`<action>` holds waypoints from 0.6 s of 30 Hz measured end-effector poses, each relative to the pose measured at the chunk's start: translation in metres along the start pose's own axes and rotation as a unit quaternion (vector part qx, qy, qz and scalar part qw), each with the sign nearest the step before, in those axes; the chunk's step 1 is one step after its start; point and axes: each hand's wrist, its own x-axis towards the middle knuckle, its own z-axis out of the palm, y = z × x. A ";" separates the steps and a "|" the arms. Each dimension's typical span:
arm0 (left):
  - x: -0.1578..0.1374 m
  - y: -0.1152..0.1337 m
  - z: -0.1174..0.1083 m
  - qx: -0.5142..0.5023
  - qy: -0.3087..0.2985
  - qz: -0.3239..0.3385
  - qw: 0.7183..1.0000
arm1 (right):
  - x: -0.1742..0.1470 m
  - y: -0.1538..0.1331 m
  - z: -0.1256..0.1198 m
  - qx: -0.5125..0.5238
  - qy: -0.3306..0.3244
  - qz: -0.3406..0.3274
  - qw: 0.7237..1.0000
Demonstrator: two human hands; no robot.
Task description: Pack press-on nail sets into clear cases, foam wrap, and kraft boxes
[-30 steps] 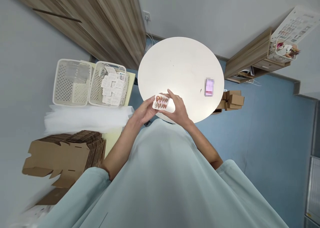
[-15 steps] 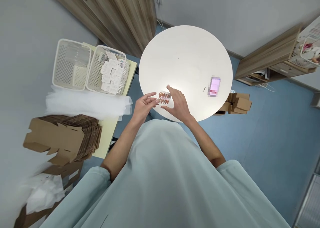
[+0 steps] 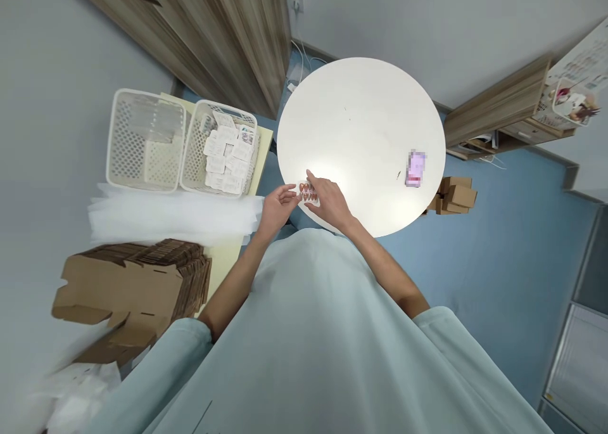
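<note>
A small clear pack of press-on nails [image 3: 308, 192], with two rows of reddish-brown patterned nails, is held over the near edge of the round white table [image 3: 363, 117]. My left hand [image 3: 278, 210] pinches its left edge between thumb and fingers. From the other side, my right hand [image 3: 331, 202] spans the pack, fingers at the top edge and thumb at the lower right, covering its right end. A blurred-out pinkish-purple item [image 3: 415, 168] lies to the right on the table, beside a tiny dark mark.
Left, a side table [image 3: 225, 266] bears an empty-looking white basket [image 3: 111, 142], another basket [image 3: 189, 158] of white cards, white foam sheets [image 3: 175, 215] and flat cardboard boxes [image 3: 128, 288]. Cartons [image 3: 458, 196] sit on the floor at right, near a wooden cabinet [image 3: 498, 101].
My right hand has moved left, closing around the pack's right end. The left hand keeps its pinch. The camera view has shifted slightly, so the table and baskets appear farther right.
</note>
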 end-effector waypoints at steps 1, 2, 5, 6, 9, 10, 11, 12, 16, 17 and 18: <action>0.004 -0.003 -0.006 0.013 -0.002 0.001 1.000 | 0.004 -0.002 0.007 -0.004 -0.004 0.009 1.000; 0.008 -0.005 -0.013 0.024 -0.006 0.003 1.000 | 0.008 -0.004 0.012 -0.009 -0.007 0.021 1.000; 0.016 -0.008 -0.035 0.051 -0.016 0.011 0.999 | 0.015 -0.009 0.026 -0.034 -0.003 0.062 0.998; 0.019 -0.008 -0.043 0.057 -0.018 0.012 0.998 | 0.017 -0.012 0.029 -0.041 -0.001 0.075 0.996; 0.026 -0.008 -0.068 0.060 -0.023 0.008 0.998 | 0.023 -0.022 0.035 -0.054 0.005 0.102 0.993; 0.028 -0.008 -0.077 0.057 -0.024 0.008 0.998 | 0.026 -0.026 0.036 -0.056 0.007 0.107 0.993; 0.030 -0.008 -0.086 0.053 -0.024 0.009 0.998 | 0.029 -0.031 0.037 -0.058 0.010 0.111 0.992; 0.033 -0.008 -0.095 0.048 -0.023 0.010 0.999 | 0.033 -0.037 0.037 -0.060 0.013 0.114 0.992; 0.043 -0.005 -0.134 0.043 -0.011 0.026 0.999 | 0.053 -0.062 0.039 -0.069 0.022 0.117 0.990; 0.046 -0.003 -0.143 0.041 -0.005 0.031 0.999 | 0.060 -0.068 0.040 -0.071 0.023 0.115 0.991; 0.049 -0.002 -0.153 0.036 0.002 0.036 0.999 | 0.066 -0.074 0.040 -0.073 0.024 0.111 0.991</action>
